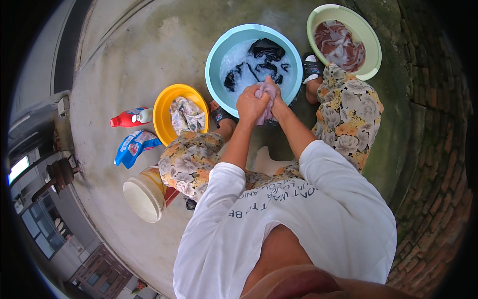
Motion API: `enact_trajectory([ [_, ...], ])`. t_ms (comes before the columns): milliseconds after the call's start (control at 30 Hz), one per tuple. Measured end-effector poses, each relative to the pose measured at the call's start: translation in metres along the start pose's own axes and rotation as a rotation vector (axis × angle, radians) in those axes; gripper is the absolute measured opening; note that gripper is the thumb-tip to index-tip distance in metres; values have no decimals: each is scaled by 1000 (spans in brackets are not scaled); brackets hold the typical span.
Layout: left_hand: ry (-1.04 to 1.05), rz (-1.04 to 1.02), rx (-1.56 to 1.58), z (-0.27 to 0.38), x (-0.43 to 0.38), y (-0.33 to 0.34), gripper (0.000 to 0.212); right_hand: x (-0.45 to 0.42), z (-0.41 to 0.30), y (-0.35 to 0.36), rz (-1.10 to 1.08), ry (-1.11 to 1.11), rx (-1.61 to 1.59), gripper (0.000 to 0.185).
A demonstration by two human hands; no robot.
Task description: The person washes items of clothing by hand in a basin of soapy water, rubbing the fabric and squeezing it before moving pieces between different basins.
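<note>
A bunched pale pink cloth [266,100] is gripped between my left hand [252,104] and my right hand [276,96]. Both hands are over the near rim of a light blue basin [213,66], and the cloth's lower end hangs toward me, outside that rim. Sudsy water [242,56] fills the basin. Black fabric [267,49] lies partly sunk in it, in several dark folds beyond my hands. My palms and some fingertips are hidden behind the cloth and the backs of my hands.
At the right stands a pale green basin [374,36] with reddish-brown cloth [338,46] in suds. To the left are a yellow basin [160,112] holding patterned fabric [186,114], a red bottle [125,118], a white bottle [143,116], a blue packet [135,147] and a tipped bucket [143,199].
</note>
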State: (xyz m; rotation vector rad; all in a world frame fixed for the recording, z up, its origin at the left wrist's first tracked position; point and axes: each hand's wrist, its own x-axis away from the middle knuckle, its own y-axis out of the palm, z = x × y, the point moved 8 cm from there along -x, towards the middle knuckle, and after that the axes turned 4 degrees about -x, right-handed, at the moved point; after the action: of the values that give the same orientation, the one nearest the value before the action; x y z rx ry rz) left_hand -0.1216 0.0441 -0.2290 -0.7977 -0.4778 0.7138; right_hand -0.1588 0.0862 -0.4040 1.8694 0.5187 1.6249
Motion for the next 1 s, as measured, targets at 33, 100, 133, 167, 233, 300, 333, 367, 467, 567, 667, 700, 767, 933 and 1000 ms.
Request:
enact_trajectory([
  [33,-103,3,-52,-20,-7,2,39,0,-4,2,11,-129,155,40],
  [100,-241,35,-121,-64,-21,-8,38,8,-7,4,139,-314,474,37],
  [133,-260,56,-85,-78,-22,-9,40,10,-7,16,78,-370,498,34],
  [167,-279,87,-48,-90,-24,-11,41,12,-10,24,59,-401,510,34],
  [233,-301,119,6,-105,-28,-7,43,17,-21,38,-6,-497,524,34],
  [300,-292,127,54,-111,-32,0,44,11,-30,28,38,-400,489,32],
  [333,-274,127,-1,-112,-35,3,45,8,-36,20,64,-369,512,31],
  [367,-239,129,-45,-112,-39,8,46,2,-41,6,117,-341,537,32],
  [467,-184,9,-159,-123,-51,34,54,-10,-57,-39,405,-314,1017,45],
  [567,-221,-137,-297,-149,-51,70,62,-22,-67,-68,529,-354,1139,57],
  [667,-262,-190,-453,-162,-52,99,58,-29,-70,-76,611,-421,1187,63],
  [700,-219,-191,-405,-158,-55,103,57,-26,-75,-76,687,-494,1206,64],
  [767,-185,-317,-275,-143,-53,113,54,-30,-66,-81,670,-407,1056,64],
  [933,8,-380,14,-47,-24,75,37,-42,-27,-63,38,-33,152,53],
  [1000,150,-375,12,0,-4,64,37,-33,-19,-59,-78,171,102,51],
])
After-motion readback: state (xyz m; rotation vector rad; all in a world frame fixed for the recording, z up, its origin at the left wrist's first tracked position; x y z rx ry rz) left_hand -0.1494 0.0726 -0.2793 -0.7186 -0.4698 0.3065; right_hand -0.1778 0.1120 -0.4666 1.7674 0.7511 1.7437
